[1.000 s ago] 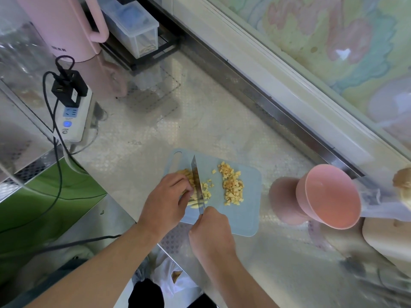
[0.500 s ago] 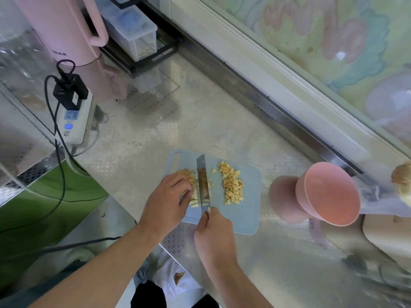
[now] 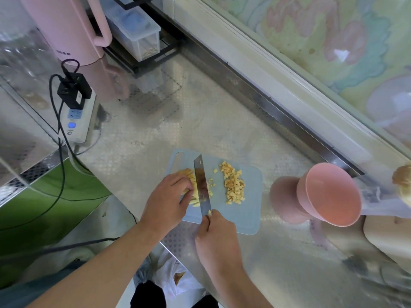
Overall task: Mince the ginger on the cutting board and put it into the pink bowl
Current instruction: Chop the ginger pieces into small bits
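Metal tabletop (image 3: 138, 156), centre frame: left hand (image 3: 165, 202) fingers curl onto ginger strips (image 3: 189, 174); right hand (image 3: 216, 236) grips knife (image 3: 202, 185), blade crosswise just right of them.

Left hand (image 3: 165, 200) pinning ginger strips (image 3: 193, 187) on blue cutting board (image 3: 249, 210); right hand (image 3: 216, 237) gripping knife (image 3: 202, 185); pink bowl (image 3: 329, 194) just beside the board.
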`<action>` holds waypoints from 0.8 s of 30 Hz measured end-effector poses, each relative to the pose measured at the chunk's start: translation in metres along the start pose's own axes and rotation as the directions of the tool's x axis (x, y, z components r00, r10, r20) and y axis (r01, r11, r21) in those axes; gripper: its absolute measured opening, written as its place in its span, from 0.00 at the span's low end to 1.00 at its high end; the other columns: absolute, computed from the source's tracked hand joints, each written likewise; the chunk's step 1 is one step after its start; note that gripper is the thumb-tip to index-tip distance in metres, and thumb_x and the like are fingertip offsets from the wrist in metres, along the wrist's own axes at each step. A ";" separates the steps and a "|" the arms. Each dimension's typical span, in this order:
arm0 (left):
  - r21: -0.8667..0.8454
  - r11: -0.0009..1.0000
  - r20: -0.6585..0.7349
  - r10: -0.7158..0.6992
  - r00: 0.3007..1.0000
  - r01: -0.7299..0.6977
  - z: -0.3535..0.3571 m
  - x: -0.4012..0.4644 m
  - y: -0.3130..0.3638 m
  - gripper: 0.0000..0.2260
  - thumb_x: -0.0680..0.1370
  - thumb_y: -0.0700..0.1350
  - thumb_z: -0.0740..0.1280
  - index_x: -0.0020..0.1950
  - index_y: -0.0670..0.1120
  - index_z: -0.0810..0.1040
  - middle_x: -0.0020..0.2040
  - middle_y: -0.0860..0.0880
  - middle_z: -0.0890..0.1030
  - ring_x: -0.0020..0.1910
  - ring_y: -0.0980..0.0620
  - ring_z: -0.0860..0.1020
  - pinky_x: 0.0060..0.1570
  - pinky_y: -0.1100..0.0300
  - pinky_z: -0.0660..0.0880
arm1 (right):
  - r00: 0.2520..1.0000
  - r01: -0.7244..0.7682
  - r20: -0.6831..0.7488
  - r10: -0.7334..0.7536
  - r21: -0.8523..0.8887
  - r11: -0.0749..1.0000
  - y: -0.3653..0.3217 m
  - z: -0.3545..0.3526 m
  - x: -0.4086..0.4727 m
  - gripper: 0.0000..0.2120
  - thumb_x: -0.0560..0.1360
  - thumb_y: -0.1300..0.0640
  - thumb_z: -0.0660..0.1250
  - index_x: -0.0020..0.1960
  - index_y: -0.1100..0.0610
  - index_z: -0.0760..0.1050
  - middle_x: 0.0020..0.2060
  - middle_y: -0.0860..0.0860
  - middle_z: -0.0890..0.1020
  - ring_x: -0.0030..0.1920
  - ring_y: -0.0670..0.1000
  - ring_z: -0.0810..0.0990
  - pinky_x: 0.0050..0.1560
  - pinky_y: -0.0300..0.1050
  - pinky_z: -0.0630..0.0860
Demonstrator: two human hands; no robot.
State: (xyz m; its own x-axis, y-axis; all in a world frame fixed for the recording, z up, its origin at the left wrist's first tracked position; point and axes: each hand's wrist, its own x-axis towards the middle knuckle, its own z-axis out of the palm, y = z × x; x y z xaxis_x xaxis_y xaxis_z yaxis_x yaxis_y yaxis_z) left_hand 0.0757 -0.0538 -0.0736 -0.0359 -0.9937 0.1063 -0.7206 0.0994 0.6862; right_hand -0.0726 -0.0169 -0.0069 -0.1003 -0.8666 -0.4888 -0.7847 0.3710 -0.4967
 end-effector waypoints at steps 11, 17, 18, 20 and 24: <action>-0.008 1.000 -0.003 -0.021 1.000 0.021 0.001 0.000 0.001 0.03 0.77 0.40 0.74 0.46 0.47 0.82 0.48 0.55 0.80 0.53 0.53 0.77 0.50 0.62 0.76 | 0.997 -0.052 0.056 0.060 -0.147 0.988 -0.008 0.002 0.004 0.08 0.80 0.57 0.57 0.42 0.55 0.67 0.38 0.52 0.77 0.34 0.53 0.73 0.26 0.41 0.60; -0.009 1.000 0.003 -0.018 1.000 0.018 0.000 0.000 0.001 0.04 0.77 0.40 0.74 0.46 0.48 0.82 0.48 0.56 0.80 0.52 0.53 0.77 0.50 0.62 0.76 | 0.992 -0.070 0.091 0.086 -0.164 0.984 -0.013 -0.001 0.007 0.05 0.79 0.58 0.58 0.44 0.56 0.69 0.41 0.53 0.79 0.37 0.54 0.75 0.27 0.40 0.63; -0.008 1.000 0.004 -0.015 1.000 0.015 0.001 0.000 0.001 0.04 0.77 0.40 0.74 0.46 0.48 0.82 0.48 0.55 0.81 0.52 0.53 0.77 0.50 0.62 0.76 | 0.991 -0.073 0.100 0.091 -0.168 0.983 -0.014 -0.002 0.008 0.04 0.78 0.59 0.58 0.45 0.56 0.69 0.41 0.52 0.79 0.37 0.53 0.75 0.27 0.40 0.63; -0.009 1.000 0.003 -0.010 1.000 0.010 0.001 0.000 0.000 0.04 0.77 0.40 0.74 0.46 0.48 0.82 0.48 0.56 0.81 0.53 0.53 0.77 0.50 0.62 0.76 | 0.987 -0.086 0.122 0.108 -0.178 0.980 -0.017 -0.003 0.008 0.03 0.77 0.60 0.58 0.46 0.55 0.70 0.42 0.52 0.78 0.38 0.53 0.75 0.27 0.40 0.63; -0.010 1.000 0.004 -0.010 1.000 0.010 0.001 0.000 -0.001 0.04 0.77 0.39 0.74 0.46 0.47 0.82 0.48 0.55 0.81 0.53 0.53 0.77 0.50 0.62 0.76 | 0.983 -0.091 0.140 0.119 -0.190 0.977 -0.021 -0.005 0.008 0.03 0.76 0.61 0.59 0.45 0.55 0.69 0.43 0.52 0.79 0.38 0.54 0.75 0.27 0.40 0.63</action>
State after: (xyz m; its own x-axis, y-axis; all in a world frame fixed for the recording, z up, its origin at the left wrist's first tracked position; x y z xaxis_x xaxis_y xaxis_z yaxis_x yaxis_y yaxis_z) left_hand 0.0758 -0.0537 -0.0752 -0.0312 -0.9949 0.0962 -0.7143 0.0895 0.6941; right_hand -0.0597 -0.0333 0.0031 -0.1064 -0.7611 -0.6399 -0.8743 0.3781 -0.3043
